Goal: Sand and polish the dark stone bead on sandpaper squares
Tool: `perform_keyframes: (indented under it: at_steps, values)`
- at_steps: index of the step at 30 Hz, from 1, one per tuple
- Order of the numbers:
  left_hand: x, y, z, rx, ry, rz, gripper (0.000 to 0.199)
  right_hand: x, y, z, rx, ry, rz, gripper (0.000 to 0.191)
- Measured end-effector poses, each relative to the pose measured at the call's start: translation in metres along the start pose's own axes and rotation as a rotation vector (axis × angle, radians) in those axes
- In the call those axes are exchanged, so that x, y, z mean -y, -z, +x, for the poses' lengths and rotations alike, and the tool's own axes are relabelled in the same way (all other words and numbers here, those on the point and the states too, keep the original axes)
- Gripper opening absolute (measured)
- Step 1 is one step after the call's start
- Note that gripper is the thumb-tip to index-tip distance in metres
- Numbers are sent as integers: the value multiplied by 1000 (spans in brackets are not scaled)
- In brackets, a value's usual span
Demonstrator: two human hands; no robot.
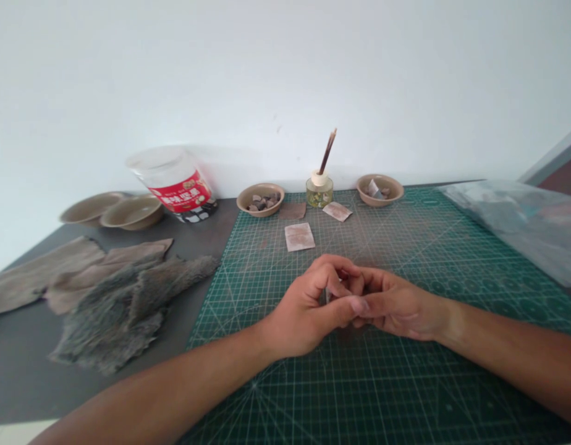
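Note:
My left hand (308, 306) and my right hand (397, 303) meet above the green cutting mat (382, 389), with fingertips and thumbs pressed together. Both are closed around something small. A greyish bit of it shows between the fingers, but the rest is covered, so its kind cannot be made out. Just beyond the hands lies a pale square of paper (299, 237) with a brown smear. Behind it are a brown square (292, 211) and another smeared pale piece (337, 212); they look like sandpaper.
At the back stand a bowl of stone-like pieces (260, 210), a glass bottle holding sticks (319, 193) and a second bowl (379, 199). Leftward are a clear tub (181, 191), two bowls (132, 216) and grey cloths (123, 309). A plastic bag (526, 216) lies right.

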State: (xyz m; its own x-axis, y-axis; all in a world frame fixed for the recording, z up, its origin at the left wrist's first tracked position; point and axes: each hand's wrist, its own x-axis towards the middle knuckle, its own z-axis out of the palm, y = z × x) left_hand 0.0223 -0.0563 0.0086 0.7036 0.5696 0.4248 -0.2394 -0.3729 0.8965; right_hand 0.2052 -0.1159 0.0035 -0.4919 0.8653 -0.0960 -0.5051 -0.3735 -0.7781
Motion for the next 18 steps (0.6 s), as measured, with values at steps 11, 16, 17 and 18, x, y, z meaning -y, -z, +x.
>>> perform_keyframes:
  at_steps: [11,16,17,18]
  values:
    - [0,5,-1,-119,-172,478,14,6,9,-9,-28,41,-79,18]
    - [4,9,-1,-103,-181,517,12,12,12,-12,-186,99,-89,18]
    - [5,9,-1,-104,-179,522,12,13,12,-12,-211,106,-94,18]
    - [5,9,-1,-107,-175,528,12,13,12,-12,-229,107,-95,18]
